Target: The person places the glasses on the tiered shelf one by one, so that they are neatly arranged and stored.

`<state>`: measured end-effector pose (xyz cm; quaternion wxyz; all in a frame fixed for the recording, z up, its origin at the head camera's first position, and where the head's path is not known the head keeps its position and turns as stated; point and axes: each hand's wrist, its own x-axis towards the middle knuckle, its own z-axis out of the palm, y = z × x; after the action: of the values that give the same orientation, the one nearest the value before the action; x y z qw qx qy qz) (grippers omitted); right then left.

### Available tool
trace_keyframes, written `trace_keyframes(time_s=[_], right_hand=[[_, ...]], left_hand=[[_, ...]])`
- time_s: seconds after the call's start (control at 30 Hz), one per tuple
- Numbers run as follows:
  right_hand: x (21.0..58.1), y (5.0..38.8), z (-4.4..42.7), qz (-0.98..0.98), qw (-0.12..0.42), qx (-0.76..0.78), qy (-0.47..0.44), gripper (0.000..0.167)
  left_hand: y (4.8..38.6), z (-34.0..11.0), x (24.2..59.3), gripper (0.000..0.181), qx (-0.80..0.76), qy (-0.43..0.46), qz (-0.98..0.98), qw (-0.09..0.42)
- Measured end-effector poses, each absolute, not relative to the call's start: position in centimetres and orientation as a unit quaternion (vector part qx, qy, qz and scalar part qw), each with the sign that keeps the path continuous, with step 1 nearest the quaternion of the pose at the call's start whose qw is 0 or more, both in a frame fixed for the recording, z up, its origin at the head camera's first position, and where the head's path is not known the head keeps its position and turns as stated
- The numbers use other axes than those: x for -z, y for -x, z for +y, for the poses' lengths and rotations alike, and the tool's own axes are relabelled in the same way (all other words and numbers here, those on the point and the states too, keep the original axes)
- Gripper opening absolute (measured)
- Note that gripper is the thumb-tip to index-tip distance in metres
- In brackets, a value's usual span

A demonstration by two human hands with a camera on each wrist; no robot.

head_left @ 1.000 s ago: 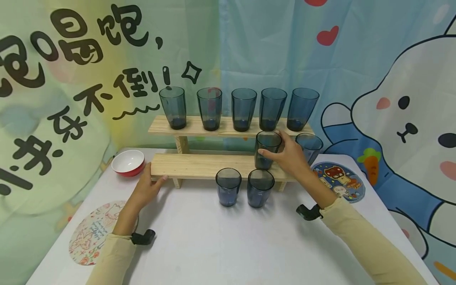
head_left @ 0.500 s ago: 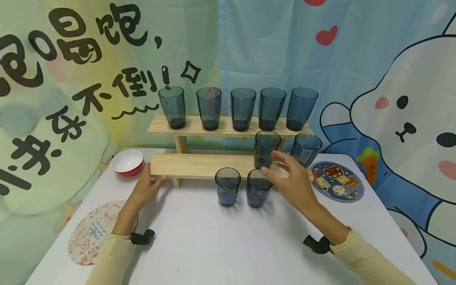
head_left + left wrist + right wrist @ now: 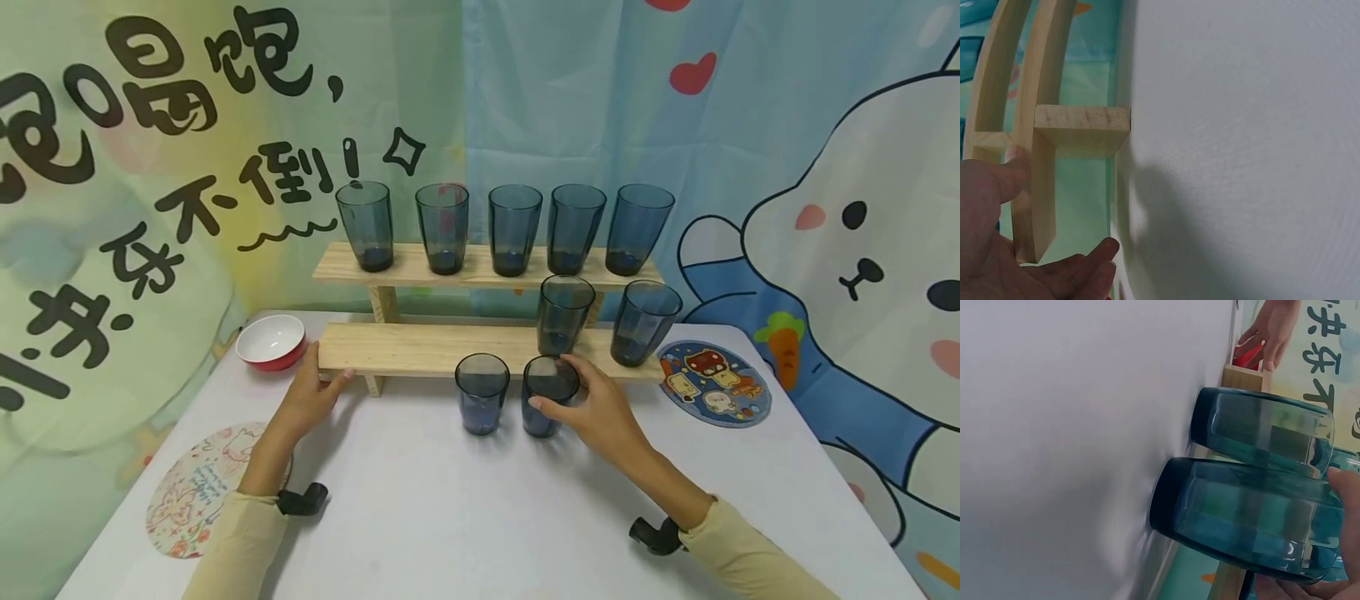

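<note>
My right hand (image 3: 600,417) has its thumb on the front of a blue-tinted drinking glass (image 3: 1254,519) and its fingers round the far side, near the rim. That glass stands upright on the white table, beside a second glass (image 3: 482,396). At the left end of the lower tier, my left hand (image 3: 311,398) grips the two-tier wooden shelf (image 3: 405,350); its thumb (image 3: 1016,172) lies along the board's edge. Two glasses stand on the lower tier at the right, one of them a dark glass (image 3: 564,312), the other a tilted-looking glass (image 3: 645,323).
Several matching glasses, among them a middle glass (image 3: 514,229), line the upper tier. A red bowl (image 3: 270,343) with a white inside sits left of the shelf. Round patterned mats lie at the left, a pale mat (image 3: 195,492), and right, a blue mat (image 3: 716,385).
My right hand has let go of the dark glass on the lower tier, drawn back toward me, and come down onto the front right glass. The left hand has stayed put.
</note>
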<state>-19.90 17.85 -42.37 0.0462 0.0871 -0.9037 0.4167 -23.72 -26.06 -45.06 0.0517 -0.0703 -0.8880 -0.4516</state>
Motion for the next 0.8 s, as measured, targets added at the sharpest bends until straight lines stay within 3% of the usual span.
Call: trace_keyframes(time_s=[0.37, 0.6, 0.8], right_hand=[[42.06, 20.18, 17.73, -0.915, 0.039, -0.393, -0.080, 0.098], [42.67, 20.26, 17.76, -0.905, 0.051, -0.414, -0.084, 0.086], [42.37, 20.08, 18.02, -0.901, 0.030, -0.425, -0.087, 0.098]], left_hand=[[23.74, -26.09, 44.82, 0.073, 0.454, 0.075, -0.886, 0.055], [23.77, -26.06, 44.93, 0.075, 0.448, 0.069, -0.890, 0.054], [23.72, -26.13, 45.10, 0.074, 0.449, 0.071, -0.889, 0.058]])
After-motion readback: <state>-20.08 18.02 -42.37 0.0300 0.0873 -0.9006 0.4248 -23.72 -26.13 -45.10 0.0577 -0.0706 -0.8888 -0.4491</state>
